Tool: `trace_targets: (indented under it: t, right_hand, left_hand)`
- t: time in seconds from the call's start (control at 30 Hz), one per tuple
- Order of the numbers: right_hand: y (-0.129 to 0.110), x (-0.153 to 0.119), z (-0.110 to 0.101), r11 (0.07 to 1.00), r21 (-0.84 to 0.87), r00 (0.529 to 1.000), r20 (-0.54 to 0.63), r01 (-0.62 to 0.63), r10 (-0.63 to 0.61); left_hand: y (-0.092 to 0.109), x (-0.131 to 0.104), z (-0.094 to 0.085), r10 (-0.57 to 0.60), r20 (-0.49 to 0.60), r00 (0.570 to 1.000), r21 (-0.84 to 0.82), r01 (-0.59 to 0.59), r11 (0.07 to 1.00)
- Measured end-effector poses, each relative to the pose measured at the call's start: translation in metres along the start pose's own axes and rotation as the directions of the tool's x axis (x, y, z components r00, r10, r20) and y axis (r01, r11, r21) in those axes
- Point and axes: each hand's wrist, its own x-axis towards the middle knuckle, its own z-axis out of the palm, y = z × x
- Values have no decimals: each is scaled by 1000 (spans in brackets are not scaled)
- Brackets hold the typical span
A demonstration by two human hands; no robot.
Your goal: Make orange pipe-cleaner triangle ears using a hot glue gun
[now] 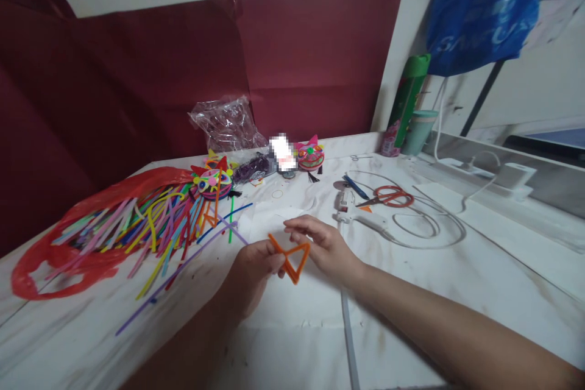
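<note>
My left hand (256,263) pinches an orange pipe cleaner (290,269) between thumb and fingers. The pipe cleaner is bent into a small triangle, with a short end sticking up past the thumb. Just right of the triangle is my right hand (326,251), its fingers loosely stretched out and apart, gripping nothing that I can see. Whether its hidden thumb touches the orange loop I cannot tell. Both hands are above a white sheet (292,308) on the marbled table.
Colourful pipe cleaners (155,219) spill from a red plastic bag (109,192) at left. Decorated cat-like faces (213,183) stand behind, near clear plastic wrapping (228,122). To the right lie a glue gun (361,216), red-handled scissors (393,196), a blue cutter (355,186) and looped cable (450,244).
</note>
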Motion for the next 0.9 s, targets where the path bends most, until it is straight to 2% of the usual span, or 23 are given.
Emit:
trace_targets:
  t: [0.07,0.13,0.2,0.27,0.43,0.57,0.73,0.9]
  right_hand:
    - [-3,2,-5,980,-92,973,165,178,-161]
    - [-6,4,-8,944,-134,918,306,303,-251]
    - [-8,5,-9,917,-166,888,360,364,-287]
    - [-8,5,-9,903,-200,891,340,380,-300]
    - [-8,1,-6,896,-282,929,239,344,-282]
    - [-10,-4,0,906,-316,954,195,280,-227]
    - [-15,-9,5,952,-269,978,181,147,-100]
    - [-17,-9,6,986,-166,980,200,29,5]
  left_hand:
    - [1,-2,2,-37,85,996,27,34,999]
    - [1,-3,4,-52,129,990,44,47,998]
    - [0,-3,4,-57,134,989,40,52,998]
    - [-2,-2,2,-52,125,991,23,50,999]
    - [-5,0,-2,32,1,999,-49,-32,998]
    - [-5,1,-1,113,-119,986,-33,-118,993]
    - [-4,-1,1,134,-201,970,-21,-141,990]
    - [0,-1,3,121,-234,965,-44,-135,990]
